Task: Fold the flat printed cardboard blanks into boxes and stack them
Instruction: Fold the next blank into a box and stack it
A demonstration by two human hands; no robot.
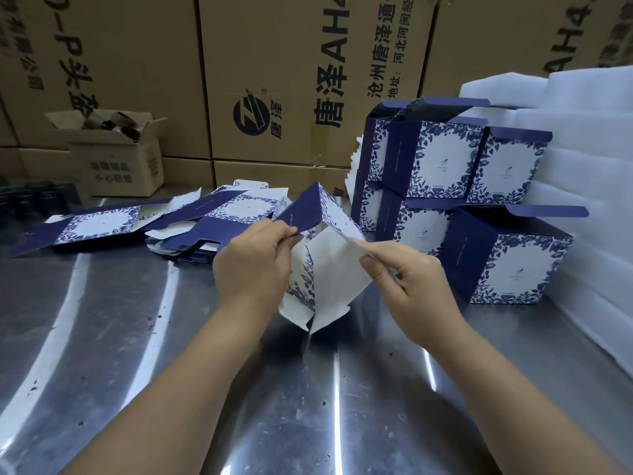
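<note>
I hold a half-opened blank [329,269] over the middle of the desk [102,337]. My left hand [251,265] pinches its dark blue panel at the top, and my right hand [407,286] pinches the edge of a white flap. The bottom flaps point down at the steel; I cannot tell whether they touch it. The pile of flat blanks [191,224] lies spread towards the far edge, left of centre. The folded boxes [445,173] stand stacked two high near the far right corner, lids open, against white foam sheets [582,149]. Brown cartons [274,80] line the far edge.
</note>
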